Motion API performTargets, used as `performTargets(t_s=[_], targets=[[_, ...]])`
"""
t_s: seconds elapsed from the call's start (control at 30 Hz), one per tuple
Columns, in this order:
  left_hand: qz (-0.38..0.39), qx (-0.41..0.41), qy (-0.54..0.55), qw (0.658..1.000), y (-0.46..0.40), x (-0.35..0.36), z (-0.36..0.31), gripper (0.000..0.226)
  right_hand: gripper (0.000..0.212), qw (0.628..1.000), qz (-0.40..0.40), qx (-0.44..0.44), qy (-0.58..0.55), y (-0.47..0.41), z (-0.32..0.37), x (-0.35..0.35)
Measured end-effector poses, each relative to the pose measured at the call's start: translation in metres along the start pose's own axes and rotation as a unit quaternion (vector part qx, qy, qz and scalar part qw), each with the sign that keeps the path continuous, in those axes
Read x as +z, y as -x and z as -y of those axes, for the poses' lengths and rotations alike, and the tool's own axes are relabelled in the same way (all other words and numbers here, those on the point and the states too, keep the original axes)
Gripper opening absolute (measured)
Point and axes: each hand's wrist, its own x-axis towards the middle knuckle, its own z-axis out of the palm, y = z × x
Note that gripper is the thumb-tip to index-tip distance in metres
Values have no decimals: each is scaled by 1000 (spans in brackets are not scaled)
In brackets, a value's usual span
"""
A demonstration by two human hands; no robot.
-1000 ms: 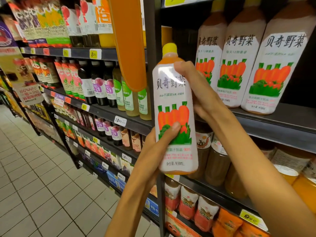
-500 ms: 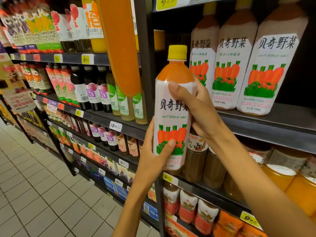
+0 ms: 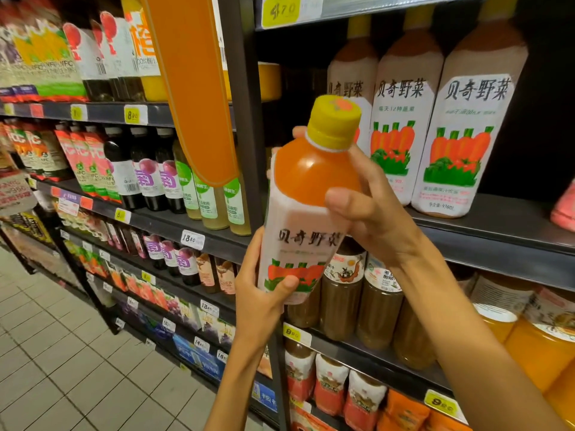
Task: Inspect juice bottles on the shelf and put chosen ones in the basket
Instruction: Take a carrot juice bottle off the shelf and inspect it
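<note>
I hold a carrot juice bottle (image 3: 306, 209) with a yellow cap, orange liquid and a white label printed with carrots. It is tilted so its cap leans toward me. My left hand (image 3: 264, 293) grips its base from below, thumb across the label. My right hand (image 3: 370, 206) wraps the upper body just under the neck. Three more bottles of the same juice (image 3: 401, 119) stand upright on the shelf behind. No basket is in view.
Dark metal shelves (image 3: 497, 244) hold many drinks: brown bottles (image 3: 342, 293) directly behind my hands, dark and green bottles (image 3: 174, 181) to the left. An upright post (image 3: 245, 119) stands beside the held bottle. An orange hanging sign (image 3: 193, 88) juts out. Tiled floor (image 3: 62, 368) lies lower left.
The bottle has tipped its top toward me, so the yellow cap now shows from above. My right hand slid up toward the neck. Both hands kept their hold.
</note>
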Motion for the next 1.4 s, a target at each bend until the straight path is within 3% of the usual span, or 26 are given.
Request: performTargets(t_s=[0.17,0.33,0.5,0.6,0.67,0.77,0.87,0.97,1.17,1.3,1.4], targets=[[41,-20,-17,999,1,-5,13,95,58,997,67,-18,30,8,-6,-2],[41,-54,17,998,3,-2,11,103,80,1000,15,-1,-1,3,-10,-5],[92,-65,22,993,4,-1,4,74,98,998,-3,12,-69,-10,-12,-9],[95,-74,30,992,7,5,4,82,84,996,16,26,-85,-11,-15,-7],[78,-80,49,992,7,7,6,86,68,994,-25,30,-105,-9,-16,-4],[48,-77,40,995,5,9,2,72,46,990,-90,37,-104,-8,-16,-1],[25,-84,15,996,6,15,-4,84,22,988,-129,48,-70,-11,-18,1],[35,-61,-11,997,10,22,-6,89,22,983,-153,69,-76,-12,-22,2],[49,-100,42,993,10,20,-13,65,19,981,-149,94,-83,-16,-20,-9],[114,-148,92,978,7,12,-22,79,15,984,-129,88,-86,-20,-13,-21],[155,-176,125,964,11,13,-25,74,81,981,-99,108,-126,-25,-18,-25]])
